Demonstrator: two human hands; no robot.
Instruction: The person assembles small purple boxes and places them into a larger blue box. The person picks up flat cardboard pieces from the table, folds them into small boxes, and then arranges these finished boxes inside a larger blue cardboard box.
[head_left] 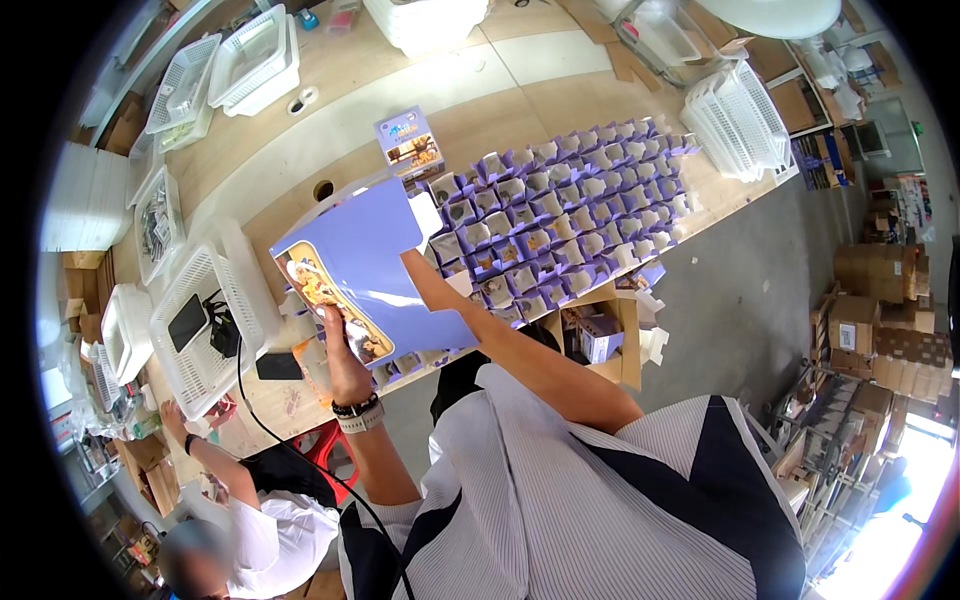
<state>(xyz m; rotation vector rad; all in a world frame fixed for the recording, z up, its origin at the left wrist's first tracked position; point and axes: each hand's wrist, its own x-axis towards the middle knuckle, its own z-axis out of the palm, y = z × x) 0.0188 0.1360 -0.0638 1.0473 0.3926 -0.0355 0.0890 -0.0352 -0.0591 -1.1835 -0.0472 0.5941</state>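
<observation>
"Clasped by the left hand (347, 364), is the big purple display carton (372, 255) held firmly?"

"Firmly enough, it seems. It is pinched at the edge of its picture panel (318, 282), with the thumb laid on the print and the other fingers mostly hidden."

"And by the right hand?"

"That cannot be told. The right forearm (540, 365) is extended to the cut-out side, but the hand itself is hidden by the board."

"Where is the carton held?"

"Tilted, over the near part of the wooden table (440, 85). Its right side is bordered by a grid of small open purple boxes (570, 225), and a closed printed box (412, 152) is seen upright just beyond it. An open brown cardboard box (629, 345) is seen below the table edge, farther right."

"How is it likely to handle?"

"As light for its bulk, by the look of the thin board. Stiffness is to be expected along the folds, but the broad panels could easily be dented. A sheen is shown on the purple face, so some slipperiness is judged likely."

"Where is it best taken hold of?"

"By the folded edges, with both sides supported. The notched side and the pale flap (425, 214) are better left unsqueezed, since they could be creased or torn."
</observation>
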